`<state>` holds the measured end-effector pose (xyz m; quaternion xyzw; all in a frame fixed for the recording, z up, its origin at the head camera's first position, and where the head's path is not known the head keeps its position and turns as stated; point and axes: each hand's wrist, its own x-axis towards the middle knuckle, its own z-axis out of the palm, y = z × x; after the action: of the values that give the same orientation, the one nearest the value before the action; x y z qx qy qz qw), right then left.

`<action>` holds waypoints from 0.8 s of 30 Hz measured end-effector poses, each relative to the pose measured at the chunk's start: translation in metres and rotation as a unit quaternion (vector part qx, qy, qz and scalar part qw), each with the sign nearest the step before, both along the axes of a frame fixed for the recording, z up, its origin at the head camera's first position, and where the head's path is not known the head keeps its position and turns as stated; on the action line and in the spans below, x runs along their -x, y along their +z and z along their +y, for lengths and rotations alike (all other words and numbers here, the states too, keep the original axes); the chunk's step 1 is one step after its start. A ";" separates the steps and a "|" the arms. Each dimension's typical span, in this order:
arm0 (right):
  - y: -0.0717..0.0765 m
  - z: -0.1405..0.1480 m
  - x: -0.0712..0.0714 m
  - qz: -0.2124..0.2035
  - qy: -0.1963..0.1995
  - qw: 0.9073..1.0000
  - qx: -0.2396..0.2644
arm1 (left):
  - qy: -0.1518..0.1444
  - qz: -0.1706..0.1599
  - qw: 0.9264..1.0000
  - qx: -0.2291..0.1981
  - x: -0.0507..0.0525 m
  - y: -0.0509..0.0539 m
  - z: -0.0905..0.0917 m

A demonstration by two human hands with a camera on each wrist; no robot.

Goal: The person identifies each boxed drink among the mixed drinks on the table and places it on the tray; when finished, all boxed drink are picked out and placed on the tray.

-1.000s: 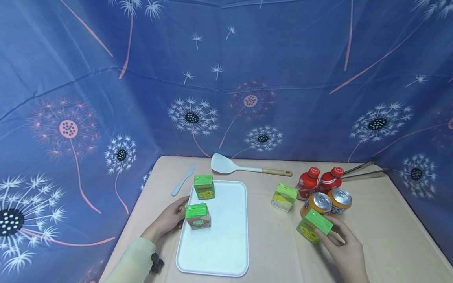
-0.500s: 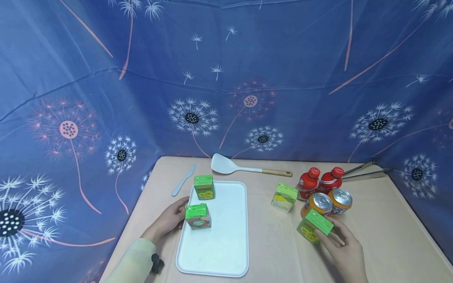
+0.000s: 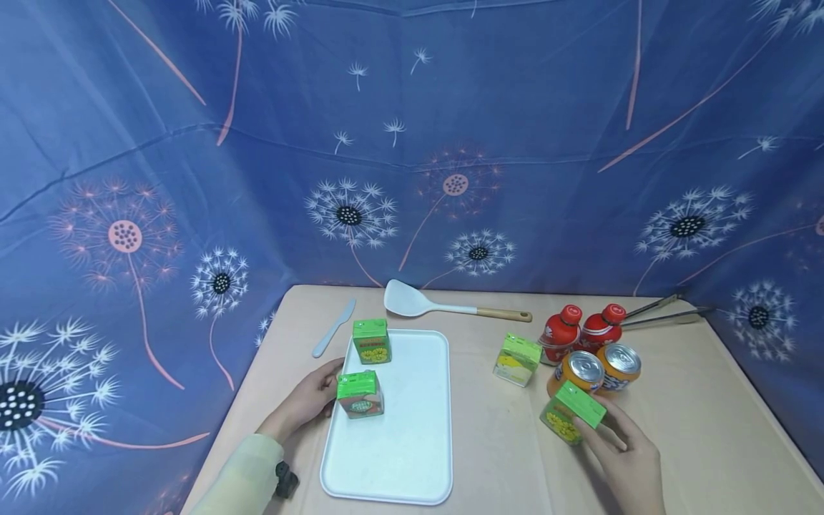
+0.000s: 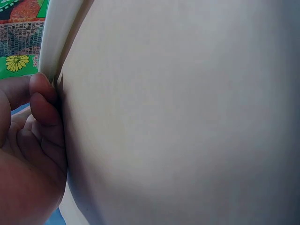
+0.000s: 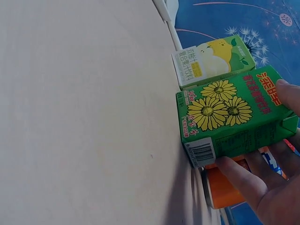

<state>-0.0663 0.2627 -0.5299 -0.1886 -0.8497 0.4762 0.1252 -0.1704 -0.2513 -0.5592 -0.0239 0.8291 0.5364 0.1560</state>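
At the left side of a white tray (image 3: pixel 408 450), my left hand (image 3: pixel 307 397) pinches the rim. The left wrist view shows the thumb and a curled finger (image 4: pixel 44 108) at the tray's edge. Two green juice cartons, one with yellow flowers (image 3: pixel 372 342) and one with a reddish front (image 3: pixel 360 395), stand upright on the tray. On the right, my right hand (image 3: pixel 621 447) grips another green drink carton (image 3: pixel 558 420), its thumb on one side and fingers on the other. Yellow flowers cover its front (image 5: pixel 218 108). It stands upright, just before an orange can (image 3: pixel 582 368).
A yellow-green carton (image 3: pixel 517 359) stands right of the tray. Two red bottles (image 3: pixel 560 332) and a second orange can (image 3: pixel 621 363) stand behind my right hand. A white spatula (image 3: pixel 412 300), a pale blue knife (image 3: pixel 335 327) and metal tongs (image 3: pixel 663 315) lie farther back.
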 end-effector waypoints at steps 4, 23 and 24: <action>0.000 0.001 0.000 -0.007 0.002 1.000 -0.002 | -0.001 0.000 1.000 -0.002 -0.001 0.001 0.000; -0.005 -0.001 0.001 -0.013 -0.002 1.000 0.003 | -0.006 -0.002 1.000 -0.004 -0.001 0.003 -0.001; -0.005 -0.001 0.001 -0.008 -0.003 1.000 0.001 | -0.005 -0.002 1.000 -0.004 -0.001 0.003 0.000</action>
<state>-0.0674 0.2620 -0.5353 -0.1955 -0.8494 0.4755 0.1195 -0.1697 -0.2517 -0.5566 -0.0204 0.8269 0.5386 0.1605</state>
